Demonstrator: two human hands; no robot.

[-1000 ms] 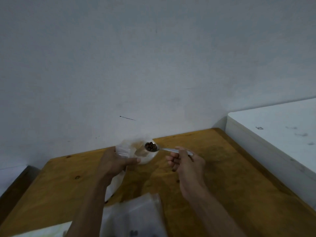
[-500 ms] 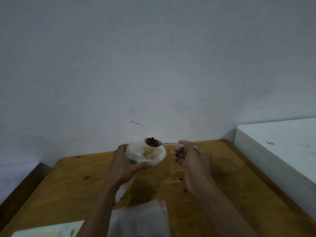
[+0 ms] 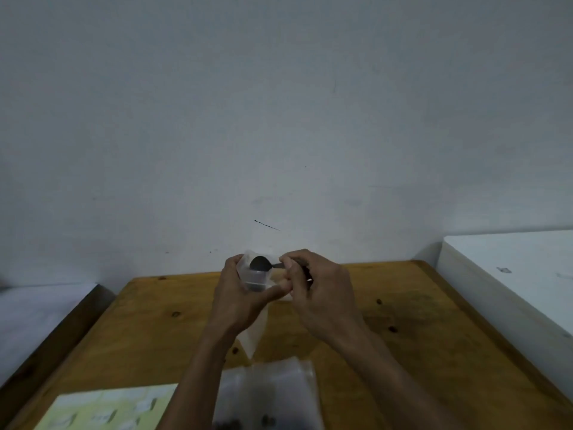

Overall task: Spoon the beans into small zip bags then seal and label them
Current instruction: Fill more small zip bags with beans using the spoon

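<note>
Plain pale grey-white painted wall [image 3: 279, 103] filled upper two thirds of view. Short dark diagonal scratch [image 3: 266, 225] marked wall low, near centre; few faint smudges and specks around it. Light dim, even, cool. Knotty orange-brown wooden worktop [image 3: 418, 321] butted against wall, dark knots scattered across its boards. White flat-topped cabinet or counter [image 3: 511, 274] stood just beside worktop on right, higher than it, small dark marks on top. Pale grey-white lower surface [image 3: 34, 318] lay left of worktop, below its dark wooden edge.
</note>
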